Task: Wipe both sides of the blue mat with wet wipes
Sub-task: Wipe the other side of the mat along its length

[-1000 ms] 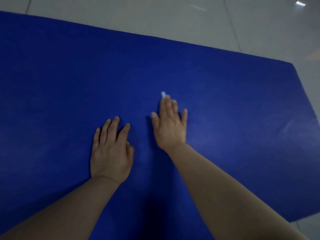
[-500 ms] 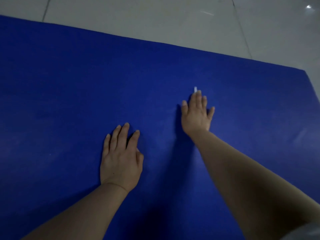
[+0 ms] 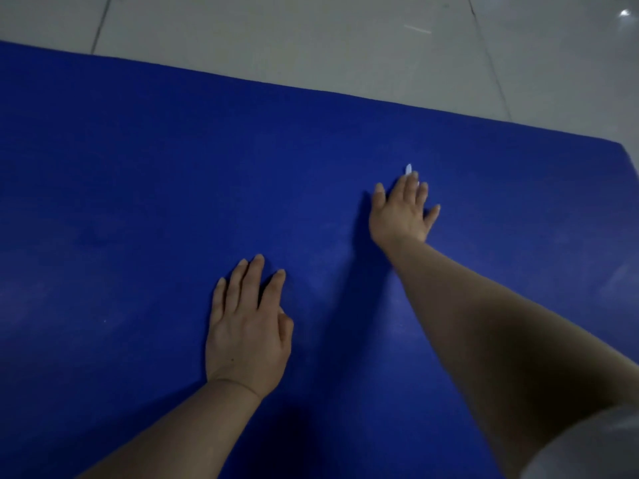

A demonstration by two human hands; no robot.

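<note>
The blue mat (image 3: 145, 188) lies flat on the floor and fills most of the head view. My right hand (image 3: 401, 212) is stretched out far ahead with straight fingers, pressing a white wet wipe (image 3: 409, 168) onto the mat. Only a small white tip of the wipe shows beyond the fingertips; the rest is hidden under the hand. My left hand (image 3: 247, 326) lies flat on the mat, nearer to me and to the left, with its fingers straight and nothing under them that I can see.
Pale grey tiled floor (image 3: 311, 39) runs beyond the mat's far edge. The mat's far right corner (image 3: 622, 146) lies at the right side of the view. A grey sleeve edge (image 3: 594, 444) shows at the bottom right.
My right hand has slid the wipe away from me and to the right across the mat, with the arm stretching out. My left hand has stayed pressed in place.
</note>
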